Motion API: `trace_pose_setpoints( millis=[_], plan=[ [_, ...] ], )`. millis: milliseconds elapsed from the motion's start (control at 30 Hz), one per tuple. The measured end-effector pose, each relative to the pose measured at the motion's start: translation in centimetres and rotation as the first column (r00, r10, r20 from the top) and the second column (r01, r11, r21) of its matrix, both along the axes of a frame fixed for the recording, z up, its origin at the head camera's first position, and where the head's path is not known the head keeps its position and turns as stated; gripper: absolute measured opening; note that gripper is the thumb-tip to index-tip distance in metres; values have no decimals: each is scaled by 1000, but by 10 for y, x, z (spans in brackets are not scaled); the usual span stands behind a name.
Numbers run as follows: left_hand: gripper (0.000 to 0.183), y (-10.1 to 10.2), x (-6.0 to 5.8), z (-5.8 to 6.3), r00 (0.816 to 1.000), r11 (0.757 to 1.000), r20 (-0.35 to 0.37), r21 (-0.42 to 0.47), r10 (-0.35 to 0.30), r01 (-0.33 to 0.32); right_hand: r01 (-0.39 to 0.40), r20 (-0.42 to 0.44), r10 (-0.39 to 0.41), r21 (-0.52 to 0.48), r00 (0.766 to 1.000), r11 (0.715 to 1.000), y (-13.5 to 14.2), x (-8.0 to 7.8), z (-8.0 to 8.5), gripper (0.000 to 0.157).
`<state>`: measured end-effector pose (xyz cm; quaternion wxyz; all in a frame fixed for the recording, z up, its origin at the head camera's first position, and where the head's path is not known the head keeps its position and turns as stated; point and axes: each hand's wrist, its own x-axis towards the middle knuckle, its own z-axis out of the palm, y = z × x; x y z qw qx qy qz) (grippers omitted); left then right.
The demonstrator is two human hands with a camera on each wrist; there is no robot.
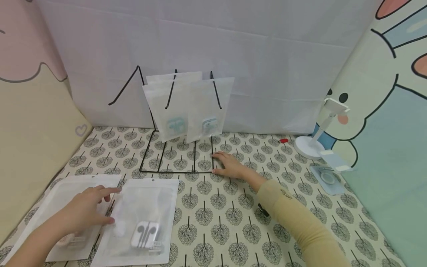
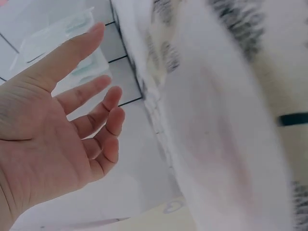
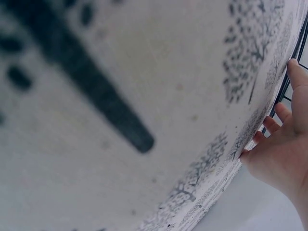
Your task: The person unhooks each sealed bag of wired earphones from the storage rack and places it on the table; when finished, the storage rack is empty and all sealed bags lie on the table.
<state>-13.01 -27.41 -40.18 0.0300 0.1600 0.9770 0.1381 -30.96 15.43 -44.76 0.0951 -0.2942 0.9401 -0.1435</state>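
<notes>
My left hand [image 1: 83, 207] hovers over two white, translucent zip pouches lying at the front left, its fingers loosely spread and nothing in them. The nearer pouch [image 1: 133, 196] shows wired earphones [image 1: 145, 234] in a white case through its front. Beside it, the other pouch [image 1: 71, 187] is partly covered by the hand. My right hand [image 1: 231, 167] rests on the patterned cloth, fingertips and thumb right at the right front corner of a black wire display rack [image 1: 176, 172]. More pouches [image 1: 213, 100] with earphones hang from the rack's middle and right hooks; its left hook [image 1: 123, 87] holds none.
A white phone stand [image 1: 310, 146] is at the back right, near a small red object [image 1: 283, 141]. A pale blue flat item [image 1: 328, 180] lies in front of the stand. White and cartoon-printed curtains surround the table.
</notes>
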Motion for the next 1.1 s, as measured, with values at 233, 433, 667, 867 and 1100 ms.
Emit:
trace_pose_setpoints(
  millis=[233,433,667,867,1100],
  plan=[
    [81,0,-34,24,996,995,-88,99,-17,25,4,0,-4,-1,1000,1000,1,1,-1,72],
    [85,6,-65,31,995,992,-90,118,-34,44,1,2,-1,-4,1000,1000,1,0,-1,72],
    [89,8,-107,16,998,983,-36,169,-59,64,-4,-4,4,-2,1000,1000,3,0,0,72],
    [95,10,-139,-3,993,967,77,248,-86,64,-10,6,10,-12,1000,1000,1,1,3,72],
    [99,7,-160,-22,985,976,141,204,-102,72,-11,19,11,-5,1000,1000,0,0,3,71]
  ],
)
